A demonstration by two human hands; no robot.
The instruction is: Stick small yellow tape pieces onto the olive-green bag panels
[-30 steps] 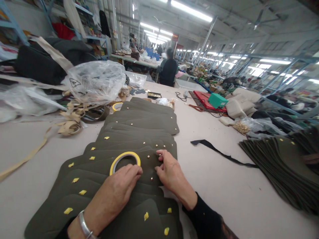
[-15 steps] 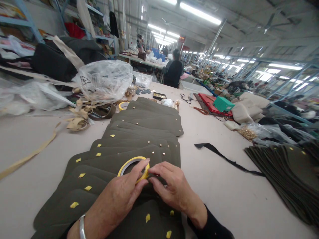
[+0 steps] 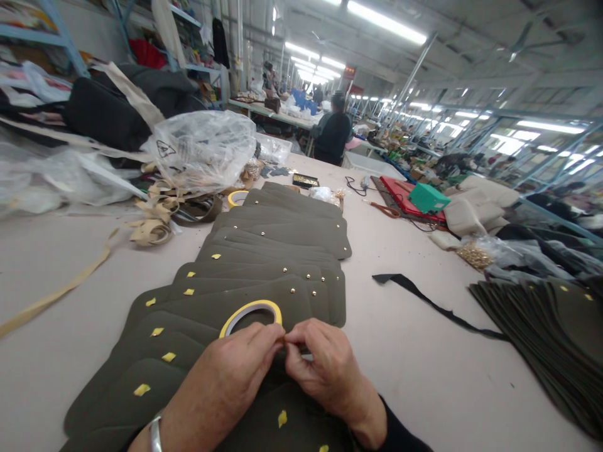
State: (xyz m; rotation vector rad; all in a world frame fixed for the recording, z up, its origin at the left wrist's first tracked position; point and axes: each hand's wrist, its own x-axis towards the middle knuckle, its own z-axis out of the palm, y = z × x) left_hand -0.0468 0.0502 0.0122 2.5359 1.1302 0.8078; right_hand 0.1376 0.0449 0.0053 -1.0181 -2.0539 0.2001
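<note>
A row of overlapping dark olive fabric pieces runs down the table, dotted with small yellow tape bits and brass studs. A yellow tape roll lies on the near pieces. My left hand rests against the roll's near edge, fingers closed. My right hand meets it fingertip to fingertip, pinching something small at the roll's edge, likely the tape end. A silver bracelet sits on my left wrist.
A second yellow tape roll lies beyond the row, beside a clear plastic bag and tan straps. A black strap and a stack of olive pieces are to the right. A seated person works at the far end.
My right hand has come off the studded piece to meet my left hand at the tape roll. Both hands have drawn nearer to me, pinching together at the roll's edge.
</note>
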